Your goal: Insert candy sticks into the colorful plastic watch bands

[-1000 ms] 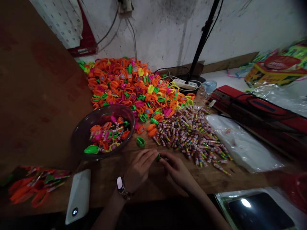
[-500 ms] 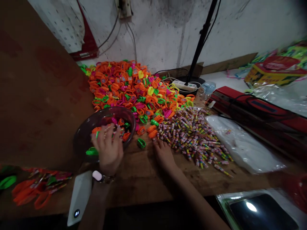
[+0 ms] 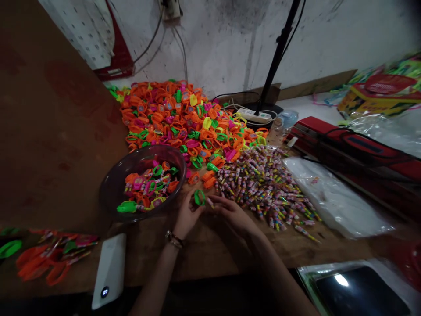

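Observation:
My left hand [image 3: 188,216] is closed on a green toy watch [image 3: 199,198], its band curved into a loop. Close on its right, my right hand [image 3: 232,211] pinches a small wrapped candy roll [image 3: 210,202], one end pointing at the loop. To the left stands a dark purple basin [image 3: 112,184] holding several toy watches and candy rolls. A big heap of orange, green, pink and yellow toy watches [image 3: 171,114] lies behind the hands. On the right is a pile of candy rolls [image 3: 263,184] in printed wrappers.
A red sealing machine [image 3: 348,149] and white plastic bags [image 3: 335,202] lie at the right. Behind them is a yellow box [image 3: 371,103]. A cardboard box [image 3: 59,118] rises at the left. A white power bank [image 3: 110,267] and a dark-screened tablet [image 3: 362,292] lie near the front edge.
My left hand has left the basin, moved right and taken hold of the green watch from the table. My right hand has drawn slightly right and now holds a candy roll.

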The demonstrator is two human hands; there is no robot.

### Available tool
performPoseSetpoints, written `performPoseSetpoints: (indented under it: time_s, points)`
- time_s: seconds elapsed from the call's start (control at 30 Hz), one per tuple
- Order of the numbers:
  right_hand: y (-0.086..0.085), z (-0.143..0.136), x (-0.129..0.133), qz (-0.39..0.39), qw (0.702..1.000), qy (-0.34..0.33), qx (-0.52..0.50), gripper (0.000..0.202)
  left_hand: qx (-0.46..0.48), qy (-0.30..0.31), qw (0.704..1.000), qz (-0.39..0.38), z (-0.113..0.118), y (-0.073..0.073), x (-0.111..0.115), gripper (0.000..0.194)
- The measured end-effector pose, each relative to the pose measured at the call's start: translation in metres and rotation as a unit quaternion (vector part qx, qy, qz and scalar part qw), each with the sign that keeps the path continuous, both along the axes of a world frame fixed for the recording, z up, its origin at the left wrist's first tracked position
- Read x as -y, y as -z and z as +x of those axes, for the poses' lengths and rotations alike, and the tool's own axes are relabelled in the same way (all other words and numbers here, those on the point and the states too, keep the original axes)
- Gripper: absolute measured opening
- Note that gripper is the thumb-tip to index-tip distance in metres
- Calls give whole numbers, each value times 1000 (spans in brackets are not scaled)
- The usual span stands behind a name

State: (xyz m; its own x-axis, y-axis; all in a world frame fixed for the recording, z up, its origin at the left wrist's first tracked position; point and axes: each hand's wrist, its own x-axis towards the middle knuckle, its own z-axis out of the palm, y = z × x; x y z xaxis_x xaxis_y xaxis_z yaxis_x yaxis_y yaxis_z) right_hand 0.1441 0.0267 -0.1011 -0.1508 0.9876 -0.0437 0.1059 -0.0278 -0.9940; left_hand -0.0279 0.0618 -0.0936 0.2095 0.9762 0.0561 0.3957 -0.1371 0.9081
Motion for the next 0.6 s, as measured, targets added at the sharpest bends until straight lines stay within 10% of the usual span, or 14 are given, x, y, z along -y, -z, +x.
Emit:
performPoseSetpoints:
  time_s: [0.17,0.6]
  points:
    - [-19,10,18,-145,931,-16,-335,52,174,12,978,-111,3,-24,19,49]
    - [-64,0,43,17,993,69,-90,29,138,51,989,-29,6,-45,30,46]
